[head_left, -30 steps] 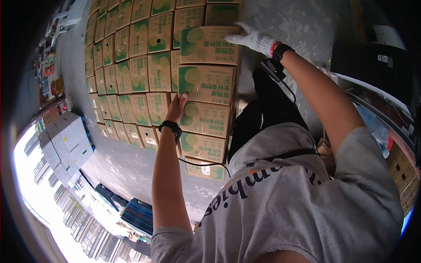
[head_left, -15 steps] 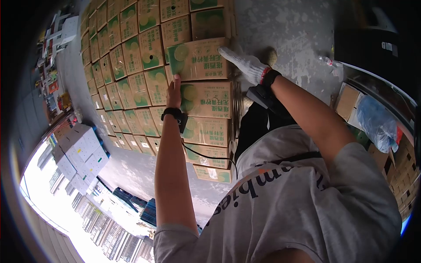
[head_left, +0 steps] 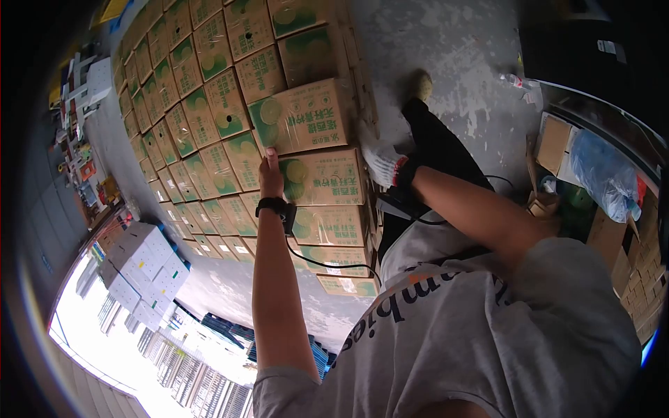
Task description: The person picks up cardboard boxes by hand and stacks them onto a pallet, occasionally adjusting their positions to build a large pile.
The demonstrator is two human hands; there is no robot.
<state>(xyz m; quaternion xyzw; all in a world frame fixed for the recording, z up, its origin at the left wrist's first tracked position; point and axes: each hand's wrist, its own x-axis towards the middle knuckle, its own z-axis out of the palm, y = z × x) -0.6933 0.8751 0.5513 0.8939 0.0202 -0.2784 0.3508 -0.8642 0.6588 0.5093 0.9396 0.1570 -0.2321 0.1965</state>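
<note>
My bare left hand (head_left: 272, 175) is at the lower left corner of a brown and green lime carton (head_left: 300, 117), thumb over its edge and other fingers tucked out of sight. That carton sits slightly askew at the near side of a big stack, its printed long face toward me. Directly below it in view is another such carton (head_left: 324, 179). My right hand (head_left: 382, 159), in a white knit glove, is beside the right ends of these two cartons, its fingers smeared by motion. Black bands with small dark devices are on both wrists.
Rows of matching cartons (head_left: 198, 115), partly under clear film, spread to the left. White boxes (head_left: 143, 272) are stacked at lower left. A blue plastic bag (head_left: 605, 177) lies among cardboard at right. A black cable (head_left: 327, 265) loops from my left wrist.
My right hand has come away from the carton's upper right corner and dropped toward me along its side. My left hand stays at the carton, which looks more tilted as the view has shifted.
</note>
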